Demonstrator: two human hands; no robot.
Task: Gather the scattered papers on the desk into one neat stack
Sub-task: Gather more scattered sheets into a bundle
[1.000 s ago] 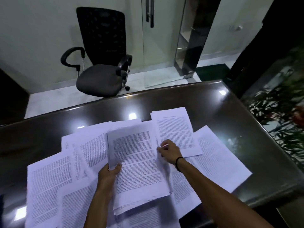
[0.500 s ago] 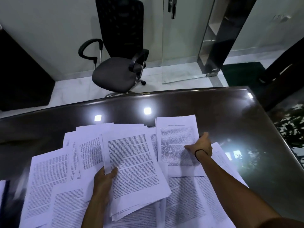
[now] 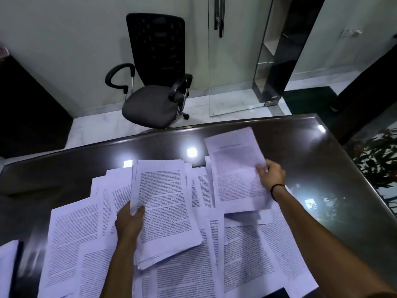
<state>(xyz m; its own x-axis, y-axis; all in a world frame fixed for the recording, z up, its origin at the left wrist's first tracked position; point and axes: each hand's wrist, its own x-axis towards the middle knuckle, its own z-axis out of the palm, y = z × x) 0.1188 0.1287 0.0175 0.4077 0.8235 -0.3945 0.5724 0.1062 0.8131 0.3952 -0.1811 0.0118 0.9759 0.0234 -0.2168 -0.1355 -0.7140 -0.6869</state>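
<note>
From the head camera, looking down over the dark glossy desk (image 3: 300, 147): the left hand (image 3: 129, 224) grips a partly gathered stack (image 3: 165, 211) by its left edge, thumb on top and fingers tucked under, the sheets fanned and uneven at the near end; the right hand (image 3: 270, 175), a dark band at its wrist, pinches the right edge of a single sheet (image 3: 234, 168) whose far part is raised off the desk and bowed; that sheet sits just to the right of the stack, not yet on it; loose pages (image 3: 73, 229) lie overlapped all round, to the left, under the forearms and along the near right, some running out of frame; an office chair (image 3: 154, 87) stands beyond the desk; by my reckoning the job is in its early-to-middle stretch: a fair bundle is in hand, but most pages are ungathered, and the squaring of edges is all left to do
</note>
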